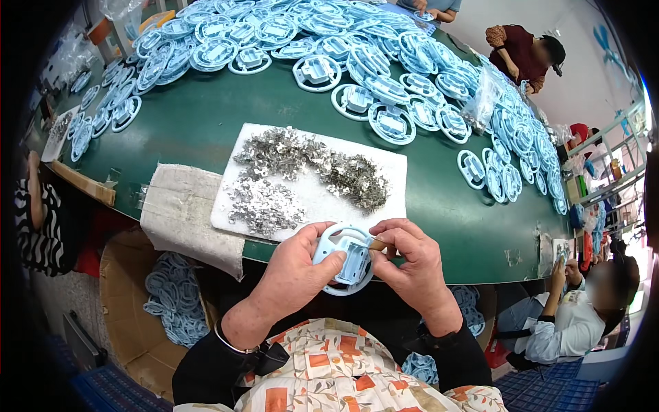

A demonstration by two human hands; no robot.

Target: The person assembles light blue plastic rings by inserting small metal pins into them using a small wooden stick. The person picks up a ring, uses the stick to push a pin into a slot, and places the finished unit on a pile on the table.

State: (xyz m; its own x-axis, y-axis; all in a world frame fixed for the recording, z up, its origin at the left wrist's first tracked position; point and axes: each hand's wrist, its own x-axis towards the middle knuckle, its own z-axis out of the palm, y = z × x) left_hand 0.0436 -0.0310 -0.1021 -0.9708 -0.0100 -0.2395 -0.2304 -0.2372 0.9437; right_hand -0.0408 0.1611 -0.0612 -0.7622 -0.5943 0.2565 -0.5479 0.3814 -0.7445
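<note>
My left hand is closed on a light blue plastic wheel-shaped shell, its thumb pressed on the face. The shell has a round rim and a rectangular compartment in the middle, held tilted just off the table's near edge. At the compartment's upper right corner, my right hand has its thumb and forefinger pinched together. A small brownish piece shows at those fingertips; I cannot make out what it is. Just beyond my hands, a white foam sheet carries piles of small silvery metal pieces.
Many more blue shells are heaped across the green table. A cloth-like pad lies left of the foam. Below stands a cardboard box holding more blue shells. Several other people work around the table, one seated at right.
</note>
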